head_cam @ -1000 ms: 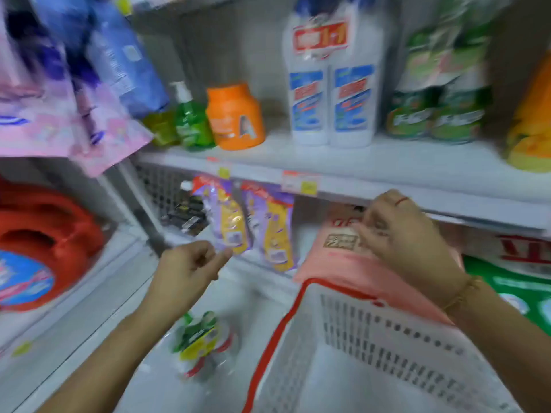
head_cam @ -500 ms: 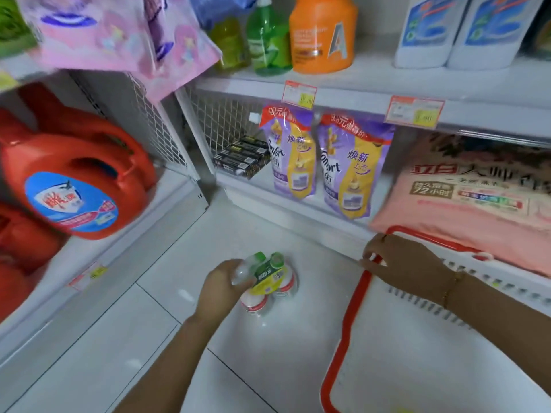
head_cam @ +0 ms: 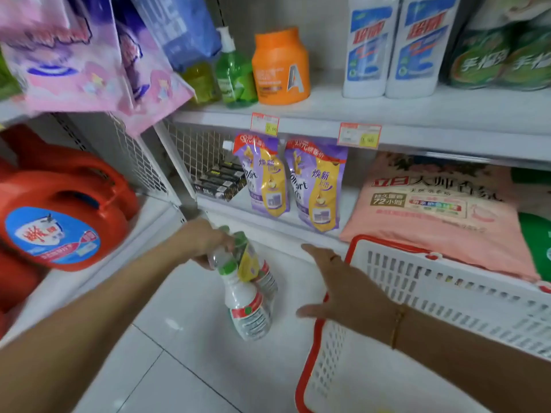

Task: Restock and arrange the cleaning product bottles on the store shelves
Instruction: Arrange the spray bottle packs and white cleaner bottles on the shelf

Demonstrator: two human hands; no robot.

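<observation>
Bottle pack (head_cam: 247, 305) is hanging tilted over the floor (head_cam: 179, 368), beside the basket (head_cam: 447, 281); left hand (head_cam: 205, 242) is gripping it by the caps; right hand (head_cam: 343, 290) is hovering at the basket's corner, fingers spread, holding nothing; can't tell if the pack's base is touching the floor.

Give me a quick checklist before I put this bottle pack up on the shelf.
1. Left hand grips the bottle pack at its caps: ok.
2. Right hand free and open beside the basket: ok.
3. Bare room on the upper shelf beside the orange jar: ok.
4. Pack clear of the floor: cannot tell.
5. Pack's wrap intact: cannot tell, blurred.
</observation>
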